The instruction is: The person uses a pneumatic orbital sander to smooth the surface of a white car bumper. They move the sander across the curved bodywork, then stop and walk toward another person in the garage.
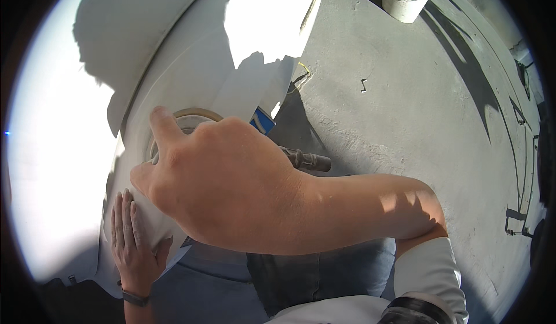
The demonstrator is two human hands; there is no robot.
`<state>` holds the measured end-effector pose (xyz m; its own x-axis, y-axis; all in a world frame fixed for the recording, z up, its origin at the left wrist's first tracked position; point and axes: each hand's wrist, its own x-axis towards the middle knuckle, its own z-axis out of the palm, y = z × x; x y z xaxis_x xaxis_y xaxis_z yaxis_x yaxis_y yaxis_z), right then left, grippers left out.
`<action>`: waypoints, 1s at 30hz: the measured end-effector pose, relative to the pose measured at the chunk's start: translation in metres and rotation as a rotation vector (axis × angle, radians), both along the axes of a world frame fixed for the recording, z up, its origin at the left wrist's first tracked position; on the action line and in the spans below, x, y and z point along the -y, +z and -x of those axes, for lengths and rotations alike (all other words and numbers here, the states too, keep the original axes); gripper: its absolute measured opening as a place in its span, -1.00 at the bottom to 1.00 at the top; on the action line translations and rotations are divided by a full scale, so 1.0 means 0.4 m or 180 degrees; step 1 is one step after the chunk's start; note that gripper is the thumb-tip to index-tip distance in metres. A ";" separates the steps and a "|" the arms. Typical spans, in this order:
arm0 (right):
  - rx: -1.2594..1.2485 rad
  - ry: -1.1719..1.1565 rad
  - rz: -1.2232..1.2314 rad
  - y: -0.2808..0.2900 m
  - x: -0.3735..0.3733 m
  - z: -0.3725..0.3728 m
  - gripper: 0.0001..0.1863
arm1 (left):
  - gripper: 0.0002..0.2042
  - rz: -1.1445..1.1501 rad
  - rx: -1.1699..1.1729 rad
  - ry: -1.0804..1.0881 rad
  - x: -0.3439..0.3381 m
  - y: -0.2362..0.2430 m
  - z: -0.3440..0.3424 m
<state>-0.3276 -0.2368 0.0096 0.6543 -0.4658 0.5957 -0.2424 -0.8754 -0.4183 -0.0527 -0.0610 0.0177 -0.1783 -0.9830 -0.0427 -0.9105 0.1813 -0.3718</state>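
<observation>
Round sander (197,116) lies approx. L–R, dark tail (313,162) pointing R; I see R hand (223,179) gripping it, L hand (132,240) flat on white panel (191,89).

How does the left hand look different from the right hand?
The left hand lies flat on the white panel; the right hand curves over the round tool. The left hand has a dark band at its wrist; the right hand shows none. The left hand looks smaller, the right hand bigger. Neither wears a glove.
</observation>
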 end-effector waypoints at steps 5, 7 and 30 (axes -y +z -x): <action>-0.0148 -0.1559 -0.0056 0.029 0.240 0.092 -0.79 | -0.22 -0.0262 -0.0448 -0.0673 0.063 0.022 -0.038; -0.0325 -0.1397 -0.0403 0.041 0.257 0.100 -0.77 | -0.24 -0.0108 -0.0624 -0.0809 0.048 -0.007 -0.049; -0.1013 -0.1456 -0.1504 0.129 -0.064 -0.106 -0.73 | -0.30 0.0103 -0.2092 -0.1060 -0.001 -0.035 -0.082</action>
